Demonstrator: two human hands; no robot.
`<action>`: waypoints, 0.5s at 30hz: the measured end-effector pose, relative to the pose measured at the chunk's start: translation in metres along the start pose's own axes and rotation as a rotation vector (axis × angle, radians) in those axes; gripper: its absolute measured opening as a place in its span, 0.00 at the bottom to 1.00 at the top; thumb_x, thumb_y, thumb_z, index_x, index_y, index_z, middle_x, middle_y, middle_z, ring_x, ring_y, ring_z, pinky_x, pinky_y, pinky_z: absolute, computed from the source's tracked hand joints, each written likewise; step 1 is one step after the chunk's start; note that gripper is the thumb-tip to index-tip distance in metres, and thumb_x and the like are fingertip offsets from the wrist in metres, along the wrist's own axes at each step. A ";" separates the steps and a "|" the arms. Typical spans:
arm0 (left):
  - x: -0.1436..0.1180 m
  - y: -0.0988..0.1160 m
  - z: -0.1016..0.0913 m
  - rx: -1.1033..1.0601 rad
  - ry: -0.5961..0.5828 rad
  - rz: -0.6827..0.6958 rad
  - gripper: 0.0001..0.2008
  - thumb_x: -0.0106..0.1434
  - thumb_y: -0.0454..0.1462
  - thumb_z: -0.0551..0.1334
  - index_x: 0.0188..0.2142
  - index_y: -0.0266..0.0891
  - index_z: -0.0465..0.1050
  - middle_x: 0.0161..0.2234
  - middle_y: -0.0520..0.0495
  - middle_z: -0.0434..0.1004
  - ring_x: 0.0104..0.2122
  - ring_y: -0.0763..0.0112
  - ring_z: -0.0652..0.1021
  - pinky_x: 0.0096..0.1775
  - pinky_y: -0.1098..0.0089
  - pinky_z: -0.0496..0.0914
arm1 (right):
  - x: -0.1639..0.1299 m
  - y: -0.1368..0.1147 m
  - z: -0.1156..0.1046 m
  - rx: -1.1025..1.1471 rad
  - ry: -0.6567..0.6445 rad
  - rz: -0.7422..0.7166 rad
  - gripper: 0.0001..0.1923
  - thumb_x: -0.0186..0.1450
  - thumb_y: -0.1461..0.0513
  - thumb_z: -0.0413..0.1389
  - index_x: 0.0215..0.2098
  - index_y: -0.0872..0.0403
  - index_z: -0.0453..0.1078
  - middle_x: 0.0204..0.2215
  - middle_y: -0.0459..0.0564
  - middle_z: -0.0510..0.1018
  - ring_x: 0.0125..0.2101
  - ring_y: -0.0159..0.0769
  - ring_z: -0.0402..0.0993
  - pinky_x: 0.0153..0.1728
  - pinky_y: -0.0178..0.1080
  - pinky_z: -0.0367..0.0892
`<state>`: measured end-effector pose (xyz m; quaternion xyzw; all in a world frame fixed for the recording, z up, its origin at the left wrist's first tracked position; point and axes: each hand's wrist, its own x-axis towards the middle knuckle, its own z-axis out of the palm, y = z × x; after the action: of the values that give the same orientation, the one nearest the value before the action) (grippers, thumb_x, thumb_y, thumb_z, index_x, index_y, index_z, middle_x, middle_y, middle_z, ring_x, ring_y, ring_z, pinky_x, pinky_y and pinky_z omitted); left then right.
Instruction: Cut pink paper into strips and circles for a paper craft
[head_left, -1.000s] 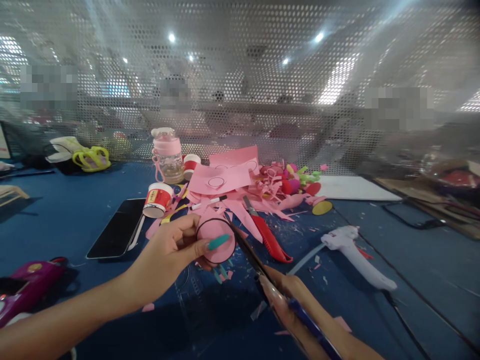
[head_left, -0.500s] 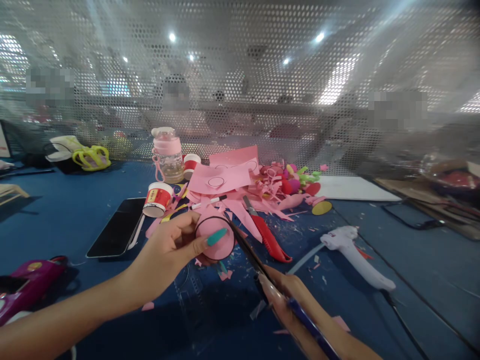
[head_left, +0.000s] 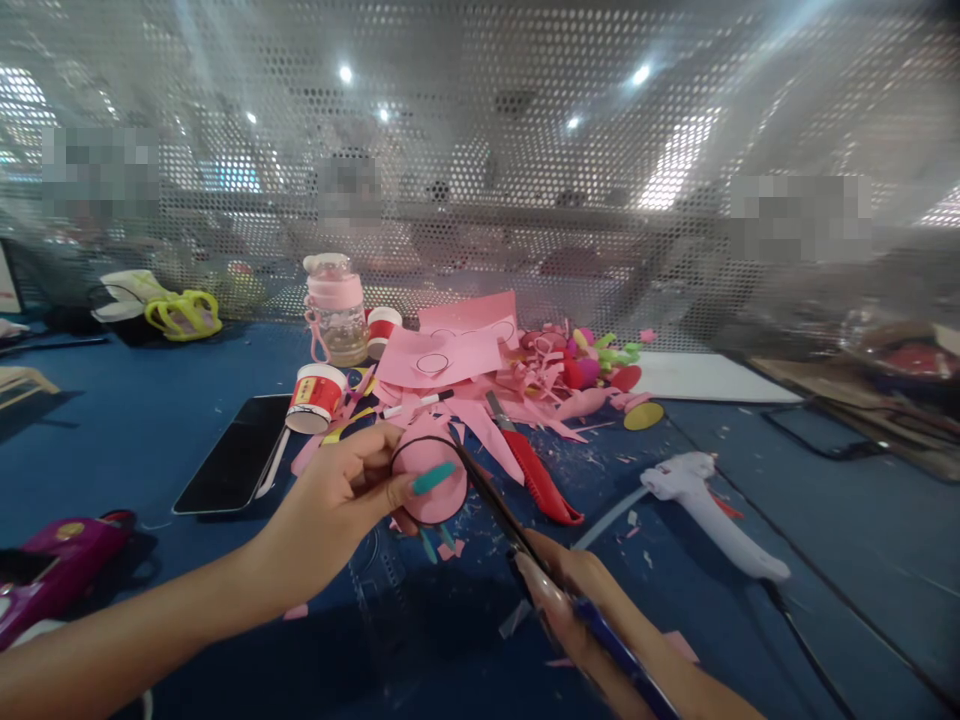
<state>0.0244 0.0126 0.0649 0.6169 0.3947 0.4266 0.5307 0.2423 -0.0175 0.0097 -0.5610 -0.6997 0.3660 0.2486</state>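
Blue table (head_left: pixel 150 430), left hand (head_left: pixel 337 505) pinching pink disc (head_left: pixel 427 480), scissors (head_left: pixel 495 515) at its edge

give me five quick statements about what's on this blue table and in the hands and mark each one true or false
1. The left hand pinches a pink paper circle with a black outline. True.
2. The right hand holds a hot glue gun. False: it holds scissors whose blades reach the circle's edge; the white glue gun lies apart on the blue table.
3. A dark phone lies flat, left of the paper pile. True.
4. The red-handled cutter is in the left hand. False: it lies on the table.
5. The bottle near the mesh has a green cap. False: the cap is pink.
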 end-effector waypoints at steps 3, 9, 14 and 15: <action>0.000 0.000 0.001 -0.010 -0.011 -0.007 0.04 0.57 0.36 0.62 0.28 0.37 0.68 0.23 0.54 0.71 0.22 0.78 0.74 0.25 0.79 0.72 | 0.000 0.001 -0.001 -0.005 -0.027 -0.010 0.25 0.63 0.44 0.41 0.25 0.54 0.62 0.15 0.40 0.56 0.17 0.28 0.56 0.18 0.31 0.55; 0.001 -0.001 0.000 -0.002 -0.010 -0.020 0.06 0.56 0.35 0.63 0.26 0.36 0.67 0.22 0.55 0.69 0.21 0.80 0.73 0.25 0.79 0.72 | -0.001 -0.002 -0.003 -0.017 -0.028 -0.020 0.25 0.63 0.43 0.42 0.22 0.53 0.59 0.15 0.40 0.57 0.18 0.28 0.56 0.18 0.31 0.55; 0.001 -0.003 0.000 0.000 -0.015 -0.027 0.06 0.56 0.36 0.62 0.27 0.36 0.68 0.22 0.54 0.70 0.21 0.78 0.74 0.25 0.78 0.72 | -0.001 -0.004 0.000 0.018 -0.035 0.012 0.27 0.62 0.41 0.39 0.20 0.53 0.54 0.14 0.39 0.51 0.16 0.26 0.53 0.16 0.30 0.52; 0.000 -0.003 0.000 -0.002 -0.019 -0.025 0.05 0.57 0.36 0.62 0.28 0.36 0.68 0.22 0.54 0.70 0.22 0.78 0.74 0.25 0.78 0.73 | 0.000 -0.005 0.001 0.022 -0.037 0.013 0.27 0.62 0.41 0.39 0.20 0.53 0.54 0.14 0.38 0.51 0.16 0.26 0.53 0.16 0.31 0.52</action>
<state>0.0244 0.0134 0.0621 0.6155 0.3971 0.4143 0.5403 0.2388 -0.0187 0.0136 -0.5559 -0.6963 0.3857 0.2395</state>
